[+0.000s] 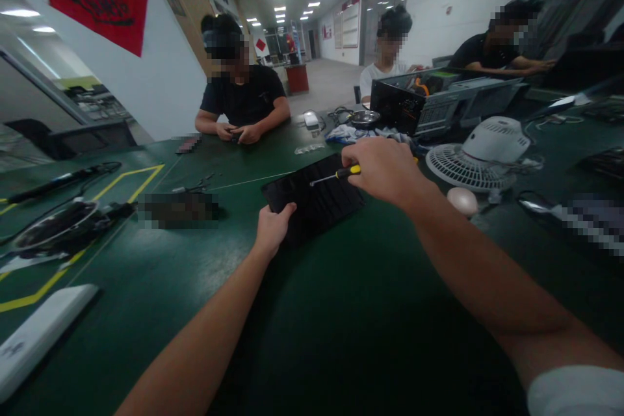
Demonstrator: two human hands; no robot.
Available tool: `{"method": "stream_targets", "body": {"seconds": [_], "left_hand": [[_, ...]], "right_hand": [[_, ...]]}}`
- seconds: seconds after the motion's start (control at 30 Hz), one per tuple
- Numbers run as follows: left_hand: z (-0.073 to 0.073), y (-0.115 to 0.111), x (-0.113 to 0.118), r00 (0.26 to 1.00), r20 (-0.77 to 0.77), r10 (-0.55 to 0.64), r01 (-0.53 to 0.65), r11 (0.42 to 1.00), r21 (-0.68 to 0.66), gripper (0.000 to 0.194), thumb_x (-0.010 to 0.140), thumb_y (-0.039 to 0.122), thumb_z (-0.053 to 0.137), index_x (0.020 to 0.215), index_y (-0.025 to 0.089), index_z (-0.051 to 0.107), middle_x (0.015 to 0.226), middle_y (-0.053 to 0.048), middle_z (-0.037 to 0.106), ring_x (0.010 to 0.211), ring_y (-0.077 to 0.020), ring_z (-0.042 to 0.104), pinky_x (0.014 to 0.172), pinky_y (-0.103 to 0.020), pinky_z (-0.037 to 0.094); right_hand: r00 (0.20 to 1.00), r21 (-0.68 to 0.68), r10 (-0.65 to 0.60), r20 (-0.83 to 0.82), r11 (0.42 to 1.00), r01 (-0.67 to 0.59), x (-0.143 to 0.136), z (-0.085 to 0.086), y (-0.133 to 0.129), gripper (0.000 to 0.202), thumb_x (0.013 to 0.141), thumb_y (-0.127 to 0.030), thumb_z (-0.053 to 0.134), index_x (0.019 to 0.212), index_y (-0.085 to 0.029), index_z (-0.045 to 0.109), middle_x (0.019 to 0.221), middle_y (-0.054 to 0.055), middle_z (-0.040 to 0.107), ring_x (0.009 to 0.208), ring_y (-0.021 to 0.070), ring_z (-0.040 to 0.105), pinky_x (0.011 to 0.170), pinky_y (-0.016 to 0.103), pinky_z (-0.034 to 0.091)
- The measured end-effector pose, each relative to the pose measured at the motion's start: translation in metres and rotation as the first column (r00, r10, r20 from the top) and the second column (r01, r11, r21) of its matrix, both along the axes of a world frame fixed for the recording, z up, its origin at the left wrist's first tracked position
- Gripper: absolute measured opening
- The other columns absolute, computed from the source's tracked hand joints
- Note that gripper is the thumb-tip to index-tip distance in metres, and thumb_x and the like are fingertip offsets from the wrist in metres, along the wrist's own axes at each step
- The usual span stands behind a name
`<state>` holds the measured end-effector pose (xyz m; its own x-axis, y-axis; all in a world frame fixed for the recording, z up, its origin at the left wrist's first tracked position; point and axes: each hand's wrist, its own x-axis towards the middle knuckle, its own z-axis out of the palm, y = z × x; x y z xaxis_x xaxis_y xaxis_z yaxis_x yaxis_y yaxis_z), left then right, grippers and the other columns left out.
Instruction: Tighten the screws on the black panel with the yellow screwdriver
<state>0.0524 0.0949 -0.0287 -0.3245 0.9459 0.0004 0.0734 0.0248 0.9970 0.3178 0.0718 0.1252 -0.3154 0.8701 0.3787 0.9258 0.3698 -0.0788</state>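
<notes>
A flat, black rectangular panel-like device [324, 205] is tilted above or on the green table in front of me; its exact kind does not show. My left hand [275, 227] grips its left near edge, thumb on top and the other fingers hidden underneath. In my right hand [383, 169] is a screwdriver [348, 171] with a yellow and black handle. Its metal shaft points left over the panel, and the tip is close to the panel's surface. Whether the tip touches cannot be made out.
On the green table [234, 260] a white fan [487, 156] lies to the right, behind a pale round object [462, 201]. An open computer case [443, 107] stands beyond. A white box-like object [43, 338] lies near left. Several people sit around the table.
</notes>
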Motion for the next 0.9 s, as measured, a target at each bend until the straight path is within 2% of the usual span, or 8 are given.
{"method": "stream_targets", "body": {"seconds": [0.23,0.47,0.67,0.9], "left_hand": [[0.0,0.0,-0.001,1.0,0.004,-0.017,0.017,1.0,-0.003,0.041,0.067,0.041,0.091,0.095,0.016,0.075,0.092,-0.01,0.079,0.083,-0.0274,0.075,0.087,-0.044,0.061],[0.001,-0.001,0.0,1.0,0.008,-0.019,0.019,1.0,-0.001,0.039,0.066,0.041,0.091,0.092,0.017,0.074,0.086,-0.008,0.077,0.084,-0.0279,0.075,0.087,-0.044,0.062],[0.001,-0.001,-0.002,0.999,0.028,-0.025,0.026,1.0,-0.009,0.042,0.065,0.041,0.092,0.095,0.017,0.076,0.091,-0.01,0.079,0.088,-0.0306,0.077,0.089,-0.047,0.063],[-0.005,0.002,-0.004,0.999,-0.006,-0.034,0.034,0.999,0.011,0.042,0.068,0.043,0.091,0.096,0.015,0.077,0.092,-0.01,0.08,0.084,-0.0285,0.076,0.087,-0.046,0.063]], "right_hand": [[1.0,0.001,-0.009,-0.005,1.0,0.009,0.001,-0.001,0.002,0.021,0.086,-0.022,0.073,0.103,-0.025,0.083,0.111,0.01,0.08,0.102,0.0294,0.071,0.077,0.039,0.044],[0.997,-0.041,-0.081,-0.017,0.996,0.08,-0.001,0.004,0.0,0.025,0.088,-0.034,0.072,0.106,-0.025,0.088,0.119,0.013,0.081,0.109,0.0351,0.072,0.08,0.043,0.051],[0.99,-0.11,-0.14,0.021,0.984,0.142,0.0,0.007,-0.001,0.031,0.091,-0.043,0.07,0.108,-0.025,0.089,0.112,0.014,0.083,0.108,0.0377,0.075,0.083,0.047,0.054],[0.987,-0.21,-0.122,0.104,0.967,0.142,-0.001,0.009,-0.001,0.045,0.101,-0.049,0.055,0.102,-0.018,0.087,0.11,0.021,0.083,0.105,0.0386,0.076,0.084,0.049,0.056]]}}
